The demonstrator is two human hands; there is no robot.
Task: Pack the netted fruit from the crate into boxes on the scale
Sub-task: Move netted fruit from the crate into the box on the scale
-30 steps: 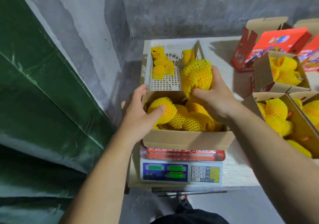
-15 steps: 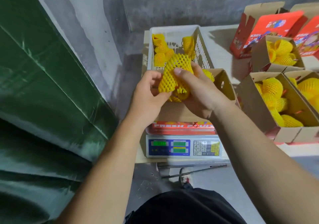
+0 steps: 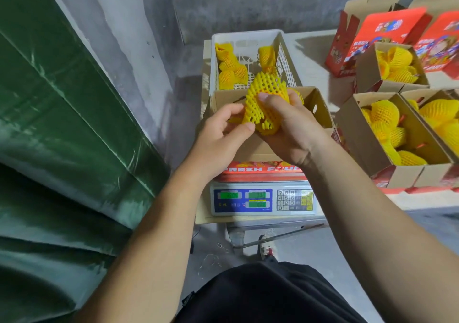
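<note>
A fruit in a yellow foam net [image 3: 263,99] is held up over the open cardboard box [image 3: 320,109] that stands on the scale [image 3: 263,199]. My right hand [image 3: 290,128] grips the fruit from the right and below, thumb on the net. My left hand [image 3: 223,133] pinches the net's lower left edge. Behind the box a white plastic crate [image 3: 248,39] holds several more netted fruits [image 3: 229,70]. Most of the box's inside is hidden behind my hands.
Filled cardboard boxes [image 3: 367,133] of netted fruit stand on the table to the right, with red printed boxes [image 3: 387,26] behind them. A green tarp [image 3: 62,99] covers the left side. A grey concrete wall runs behind the table.
The netted fruit has come out of the box area into both hands. My left hand left the fruit in the box and took the net's edge. The view shifted slightly.
</note>
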